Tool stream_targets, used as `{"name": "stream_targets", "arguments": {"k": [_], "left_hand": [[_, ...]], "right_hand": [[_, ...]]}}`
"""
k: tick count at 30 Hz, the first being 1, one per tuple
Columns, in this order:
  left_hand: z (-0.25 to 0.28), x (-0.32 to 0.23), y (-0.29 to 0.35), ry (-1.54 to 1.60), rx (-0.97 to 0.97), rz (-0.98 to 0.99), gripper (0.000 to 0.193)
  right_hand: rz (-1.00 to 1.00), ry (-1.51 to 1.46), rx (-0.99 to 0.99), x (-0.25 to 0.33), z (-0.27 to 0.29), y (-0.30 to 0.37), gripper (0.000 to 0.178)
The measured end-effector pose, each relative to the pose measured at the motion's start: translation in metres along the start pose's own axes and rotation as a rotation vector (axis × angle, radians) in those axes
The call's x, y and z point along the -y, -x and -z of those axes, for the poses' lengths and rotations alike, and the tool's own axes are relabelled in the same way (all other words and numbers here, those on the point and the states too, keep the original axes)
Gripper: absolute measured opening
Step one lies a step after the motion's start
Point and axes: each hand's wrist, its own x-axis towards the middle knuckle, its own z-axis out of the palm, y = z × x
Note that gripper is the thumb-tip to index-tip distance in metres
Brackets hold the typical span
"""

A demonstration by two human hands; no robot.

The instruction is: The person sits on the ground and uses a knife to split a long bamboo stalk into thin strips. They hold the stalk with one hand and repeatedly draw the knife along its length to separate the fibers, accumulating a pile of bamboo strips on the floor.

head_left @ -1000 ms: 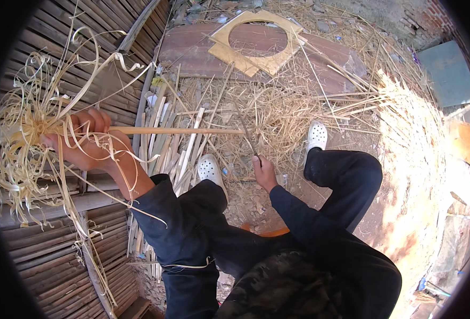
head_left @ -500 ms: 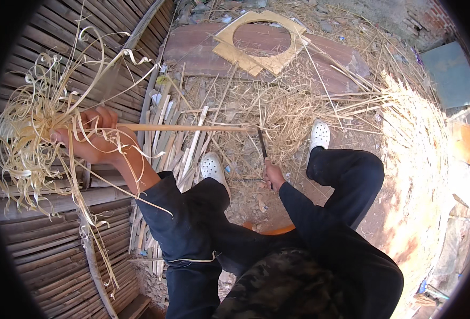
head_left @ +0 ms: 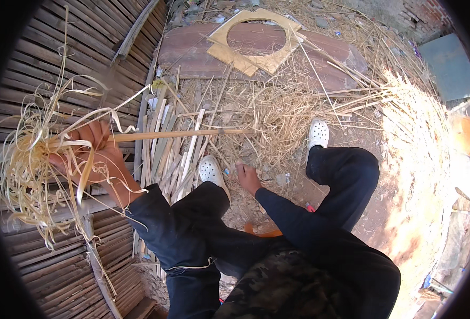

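Observation:
My left hand [head_left: 94,149], closed and raised at the left, grips a long bamboo strip [head_left: 165,134] near its left end. A tangled bunch of thin, curled bamboo shavings [head_left: 25,159] hangs around and beyond this hand, some curls draped over the fingers and wrist. The strip runs level to the right, over the littered ground. Below its right part is my right hand [head_left: 249,178], with its fingers closed round the handle of a knife. The blade is hardly visible now; a dark spot on the strip may be its end.
A bamboo-slat wall [head_left: 59,69] rises close at left. Split bamboo pieces [head_left: 165,154] lie beside it. Loose straw-like shavings [head_left: 277,111] cover the ground ahead. Beyond lies a brown board [head_left: 187,50] with a tan panel [head_left: 219,34] having a round hole. White clogs [head_left: 318,133] are on my feet.
My right hand has moved left and slightly down, and the dark blade has left its earlier place near the strip's right end. My left hand has shifted slightly left and down with the shavings.

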Motion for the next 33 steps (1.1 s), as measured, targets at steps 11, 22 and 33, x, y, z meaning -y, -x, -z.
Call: {"name": "stream_targets", "arguments": {"k": [11,22,33], "left_hand": [[0.011,-0.009,0.004,0.225,0.274,0.148,0.054],[0.020,0.006,-0.006,0.036,0.042,0.014,0.034],[0.019,-0.012,0.003,0.103,0.113,0.022,0.049]], "right_hand": [[0.193,-0.144,0.104,0.065,0.004,-0.018,0.059],[0.044,-0.078,0.025,0.033,0.012,-0.057,0.056],[-0.686,-0.191,0.135,-0.011,0.030,-0.047,0.062]]}}
